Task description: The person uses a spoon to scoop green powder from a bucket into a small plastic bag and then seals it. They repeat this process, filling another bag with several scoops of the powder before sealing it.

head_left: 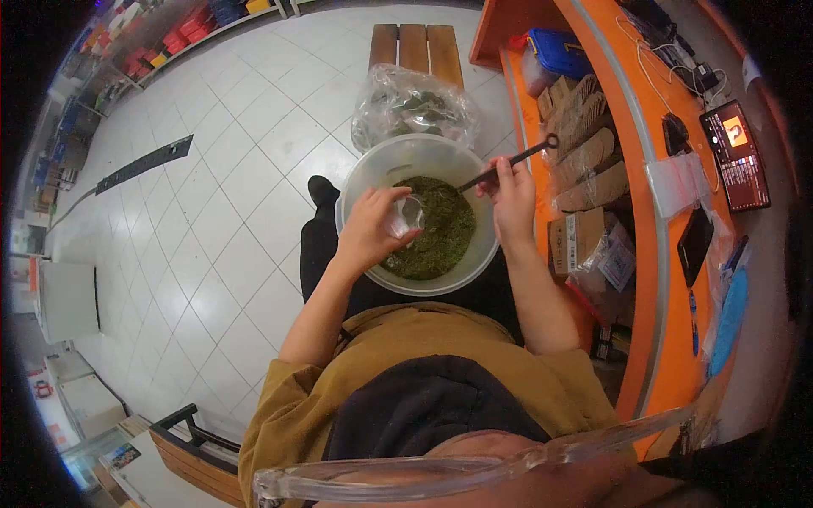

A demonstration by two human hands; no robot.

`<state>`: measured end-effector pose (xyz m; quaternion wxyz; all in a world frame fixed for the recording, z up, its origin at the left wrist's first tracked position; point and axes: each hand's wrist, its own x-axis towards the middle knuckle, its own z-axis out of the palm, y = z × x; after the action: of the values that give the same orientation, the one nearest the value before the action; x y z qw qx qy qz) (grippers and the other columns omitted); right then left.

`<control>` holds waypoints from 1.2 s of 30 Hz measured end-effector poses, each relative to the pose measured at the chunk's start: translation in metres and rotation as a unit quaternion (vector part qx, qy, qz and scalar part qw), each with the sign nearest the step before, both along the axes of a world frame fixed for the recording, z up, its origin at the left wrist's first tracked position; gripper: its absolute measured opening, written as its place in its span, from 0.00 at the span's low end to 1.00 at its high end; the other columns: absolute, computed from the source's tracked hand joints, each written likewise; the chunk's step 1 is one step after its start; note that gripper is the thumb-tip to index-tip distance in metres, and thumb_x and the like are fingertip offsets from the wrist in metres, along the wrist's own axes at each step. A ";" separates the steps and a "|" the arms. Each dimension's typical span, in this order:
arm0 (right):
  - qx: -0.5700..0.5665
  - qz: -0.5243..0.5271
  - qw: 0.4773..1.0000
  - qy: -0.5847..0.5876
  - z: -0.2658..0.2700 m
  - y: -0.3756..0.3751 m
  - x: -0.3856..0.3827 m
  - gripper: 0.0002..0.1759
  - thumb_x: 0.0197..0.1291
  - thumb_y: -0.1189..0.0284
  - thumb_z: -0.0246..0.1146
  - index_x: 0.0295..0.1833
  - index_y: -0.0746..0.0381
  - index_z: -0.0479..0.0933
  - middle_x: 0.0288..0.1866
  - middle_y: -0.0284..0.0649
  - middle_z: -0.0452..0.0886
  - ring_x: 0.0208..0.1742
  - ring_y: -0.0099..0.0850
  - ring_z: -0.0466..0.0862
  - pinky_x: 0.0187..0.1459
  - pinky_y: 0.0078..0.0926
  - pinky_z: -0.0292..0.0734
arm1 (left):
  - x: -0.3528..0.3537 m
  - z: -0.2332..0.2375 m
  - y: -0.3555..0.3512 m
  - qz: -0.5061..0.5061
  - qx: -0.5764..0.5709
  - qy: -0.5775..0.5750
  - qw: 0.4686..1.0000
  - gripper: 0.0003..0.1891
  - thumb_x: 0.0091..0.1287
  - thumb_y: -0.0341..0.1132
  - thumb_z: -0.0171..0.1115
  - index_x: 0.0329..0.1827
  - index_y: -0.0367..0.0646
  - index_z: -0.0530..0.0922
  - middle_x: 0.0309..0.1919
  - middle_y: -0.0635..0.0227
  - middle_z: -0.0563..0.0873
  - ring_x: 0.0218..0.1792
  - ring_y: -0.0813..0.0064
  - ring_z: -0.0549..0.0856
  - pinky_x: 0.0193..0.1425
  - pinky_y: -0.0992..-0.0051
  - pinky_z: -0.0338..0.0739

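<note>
We see fairly bright indoor light, with pale glare on the white floor tiles (pixel 182 292) and a lit screen (pixel 735 169); fisheye distortion bends the orange counter (pixel 679 322), edges blur, corners go black.

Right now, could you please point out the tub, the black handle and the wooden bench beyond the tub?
Tub (pixel 369 169), head view: inner wall.
Black handle (pixel 529 153), head view: bare shaft.
Wooden bench (pixel 413 47), head view: middle slat.

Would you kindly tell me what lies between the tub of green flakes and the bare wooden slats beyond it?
In the head view, a clear plastic bag with dark green contents lies between the tub and the wooden slats.
</note>
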<state>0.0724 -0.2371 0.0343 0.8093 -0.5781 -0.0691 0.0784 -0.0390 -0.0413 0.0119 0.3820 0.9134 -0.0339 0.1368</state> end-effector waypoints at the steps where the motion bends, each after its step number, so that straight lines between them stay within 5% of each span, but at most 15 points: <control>1: 0.004 -0.016 0.999 -0.036 0.005 0.004 -0.006 0.10 0.73 0.68 0.53 0.41 0.63 0.73 0.35 0.38 0.77 0.28 0.25 0.78 0.31 0.24 0.76 | 0.000 0.000 0.000 -0.007 -0.001 0.000 1.000 0.33 0.47 0.36 0.78 0.58 0.43 0.74 0.48 0.60 0.81 0.49 0.58 0.79 0.56 0.65 0.74; 4: -0.197 0.053 0.927 -0.315 0.021 0.005 -0.029 0.05 0.68 0.73 0.59 0.41 0.63 0.76 0.38 0.39 0.79 0.33 0.31 0.81 0.35 0.29 0.77 | -0.002 -0.003 0.001 0.018 -0.030 0.006 0.999 0.33 0.46 0.35 0.78 0.57 0.43 0.75 0.48 0.60 0.81 0.49 0.58 0.79 0.55 0.66 0.74; 7: -0.216 0.185 0.769 -0.572 0.038 0.006 -0.037 0.05 0.61 0.76 0.62 0.42 0.62 0.79 0.41 0.39 0.81 0.39 0.37 0.83 0.41 0.34 0.79 | -0.003 -0.004 0.004 0.030 -0.049 -0.005 0.998 0.30 0.49 0.37 0.76 0.57 0.43 0.74 0.47 0.59 0.82 0.50 0.56 0.79 0.56 0.63 0.74; 10: -0.248 0.201 0.715 -0.622 0.049 0.000 -0.044 0.10 0.56 0.79 0.63 0.45 0.61 0.80 0.43 0.39 0.81 0.44 0.40 0.82 0.46 0.39 0.78 | -0.003 -0.009 0.006 0.043 -0.068 -0.015 0.997 0.30 0.49 0.36 0.76 0.55 0.42 0.74 0.46 0.59 0.81 0.50 0.56 0.79 0.56 0.63 0.74; 13: -0.195 0.099 0.781 -0.585 0.048 -0.007 -0.040 0.14 0.55 0.82 0.63 0.47 0.61 0.80 0.43 0.41 0.81 0.46 0.40 0.81 0.48 0.40 0.78 | -0.002 -0.013 0.004 0.059 -0.097 -0.033 0.993 0.29 0.48 0.34 0.76 0.54 0.42 0.74 0.46 0.59 0.81 0.50 0.55 0.79 0.56 0.63 0.73; 17: -0.211 0.196 0.884 -0.367 0.023 0.001 -0.040 0.17 0.56 0.82 0.63 0.53 0.62 0.78 0.43 0.43 0.75 0.43 0.41 0.80 0.45 0.36 0.77 | -0.001 -0.011 0.003 0.051 -0.078 -0.044 0.995 0.31 0.45 0.30 0.77 0.55 0.42 0.74 0.47 0.61 0.80 0.50 0.60 0.80 0.55 0.67 0.74; 21: -0.327 0.248 0.849 -0.334 -0.006 0.023 -0.053 0.14 0.55 0.83 0.62 0.49 0.64 0.79 0.39 0.44 0.70 0.37 0.39 0.77 0.41 0.34 0.75 | -0.003 -0.011 0.005 0.037 -0.087 -0.062 0.994 0.29 0.47 0.31 0.76 0.54 0.43 0.73 0.45 0.62 0.81 0.49 0.56 0.78 0.53 0.63 0.73; 32: -0.315 0.132 0.919 -0.199 -0.007 0.018 -0.045 0.19 0.50 0.85 0.63 0.50 0.63 0.79 0.37 0.41 0.81 0.37 0.37 0.80 0.40 0.30 0.77 | -0.002 -0.014 0.011 0.013 -0.096 -0.118 0.988 0.10 0.50 0.20 0.65 0.35 0.41 0.79 0.34 0.65 0.83 0.40 0.60 0.79 0.45 0.67 0.73; 36: -0.336 0.139 0.864 -0.348 -0.017 0.021 -0.039 0.17 0.47 0.82 0.66 0.46 0.61 0.81 0.35 0.40 0.81 0.41 0.39 0.77 0.44 0.35 0.74 | -0.002 -0.011 0.008 -0.002 -0.058 -0.117 0.991 0.09 0.51 0.20 0.64 0.33 0.42 0.79 0.32 0.66 0.83 0.39 0.61 0.79 0.43 0.68 0.73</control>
<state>0.0330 -0.2161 0.0170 0.4707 -0.7888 -0.3952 0.0029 -0.0411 -0.0329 0.0012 0.4284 0.8672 -0.0725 0.2433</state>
